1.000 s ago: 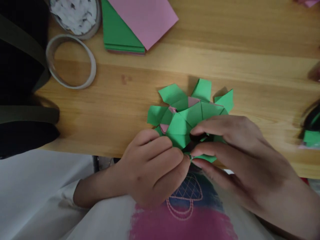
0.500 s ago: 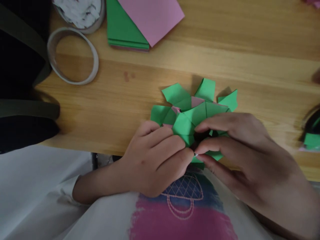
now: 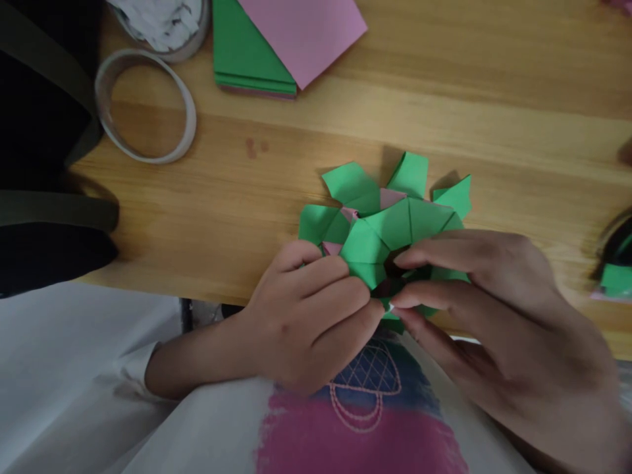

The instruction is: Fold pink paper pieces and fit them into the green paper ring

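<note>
A folded green and pink paper piece [image 3: 382, 227], ring-shaped with flaps pointing outward, rests at the table's near edge. My left hand [image 3: 313, 313] is closed on its lower left side, the fingers wrapped over the paper. From the right, my right hand [image 3: 498, 322] reaches to the lower rim. Its thumb and a finger pinch a tiny white bit [image 3: 392, 307] beside my left fingertips, while another finger touches the dark opening in the middle.
A white tape ring [image 3: 190, 118] lies at the left, below a round container [image 3: 200, 33] of white scraps. Green sheets [image 3: 241, 49] and a pink sheet [image 3: 311, 39] are at the top. Dark fabric [image 3: 44, 243] covers the left edge; a black and green item [image 3: 617, 263] is far right.
My right hand has shifted slightly right, uncovering more of the paper's central opening and right side. My left hand keeps its hold.
</note>
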### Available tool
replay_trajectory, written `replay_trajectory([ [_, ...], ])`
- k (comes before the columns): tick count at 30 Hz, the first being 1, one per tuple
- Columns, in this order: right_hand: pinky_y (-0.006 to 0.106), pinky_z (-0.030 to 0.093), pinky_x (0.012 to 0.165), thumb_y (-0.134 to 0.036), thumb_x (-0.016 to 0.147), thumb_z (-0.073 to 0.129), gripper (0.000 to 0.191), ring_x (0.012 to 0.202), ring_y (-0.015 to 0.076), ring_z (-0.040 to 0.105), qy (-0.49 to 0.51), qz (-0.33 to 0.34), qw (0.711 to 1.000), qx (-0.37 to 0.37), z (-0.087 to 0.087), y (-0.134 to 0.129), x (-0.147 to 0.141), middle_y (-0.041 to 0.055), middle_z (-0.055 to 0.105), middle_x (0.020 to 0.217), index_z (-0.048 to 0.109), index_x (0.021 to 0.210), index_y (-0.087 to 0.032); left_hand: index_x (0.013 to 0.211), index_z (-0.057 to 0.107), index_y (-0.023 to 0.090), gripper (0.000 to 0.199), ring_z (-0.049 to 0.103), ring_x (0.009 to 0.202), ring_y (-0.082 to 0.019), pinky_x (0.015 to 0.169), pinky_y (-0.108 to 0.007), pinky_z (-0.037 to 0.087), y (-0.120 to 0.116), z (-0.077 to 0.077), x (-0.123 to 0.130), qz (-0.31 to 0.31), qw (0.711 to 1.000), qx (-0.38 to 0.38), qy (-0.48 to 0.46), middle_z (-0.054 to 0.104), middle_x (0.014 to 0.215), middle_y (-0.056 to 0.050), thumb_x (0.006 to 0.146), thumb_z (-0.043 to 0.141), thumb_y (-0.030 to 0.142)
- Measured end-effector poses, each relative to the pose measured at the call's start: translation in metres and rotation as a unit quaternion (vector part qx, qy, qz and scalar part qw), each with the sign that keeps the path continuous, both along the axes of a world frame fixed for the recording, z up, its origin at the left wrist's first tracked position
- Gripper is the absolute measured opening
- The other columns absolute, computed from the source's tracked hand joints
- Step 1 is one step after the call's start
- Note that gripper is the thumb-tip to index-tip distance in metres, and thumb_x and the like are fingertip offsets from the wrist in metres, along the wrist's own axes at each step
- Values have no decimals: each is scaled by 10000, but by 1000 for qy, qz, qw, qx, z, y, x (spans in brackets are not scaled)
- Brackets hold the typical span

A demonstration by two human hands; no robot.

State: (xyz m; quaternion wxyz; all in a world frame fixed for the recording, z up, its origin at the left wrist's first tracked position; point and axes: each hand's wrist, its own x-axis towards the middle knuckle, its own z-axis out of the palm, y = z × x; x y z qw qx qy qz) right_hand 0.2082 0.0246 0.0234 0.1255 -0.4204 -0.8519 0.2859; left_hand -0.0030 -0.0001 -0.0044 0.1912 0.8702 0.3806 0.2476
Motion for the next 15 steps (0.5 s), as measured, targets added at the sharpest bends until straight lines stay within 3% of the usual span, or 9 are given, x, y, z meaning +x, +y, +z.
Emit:
replay_trajectory([
  [4, 432, 489, 879, -176, 847, 662, 124, 982, 243, 622, 12, -5, 1000, 10, 0, -7, 4, 35, 668, 1010, 660, 926, -272, 863, 624, 175, 51, 526, 626, -134, 631, -340, 403, 1, 1, 0, 1, 1000, 8, -10, 646, 657, 31, 830, 663, 170],
  [10, 461, 501, 867, -113, 818, 679, 174, 910, 243, 633, 22, -18, 997, 73, -1, -24, 6, 38, 696, 949, 689, 938, -238, 820, 636, 187, 38, 547, 610, -111, 609, -326, 417, 1, 1, 0, -3, 999, 24, -23, 640, 636, 55, 833, 659, 160],
  [15, 467, 507, 806, -104, 806, 687, 210, 869, 244, 639, 26, -12, 997, 71, 0, -36, 9, 50, 712, 947, 696, 986, -213, 787, 643, 183, 55, 560, 593, -109, 602, -337, 425, 1, 2, 2, 6, 999, 26, -22, 652, 632, 47, 822, 678, 158],
])
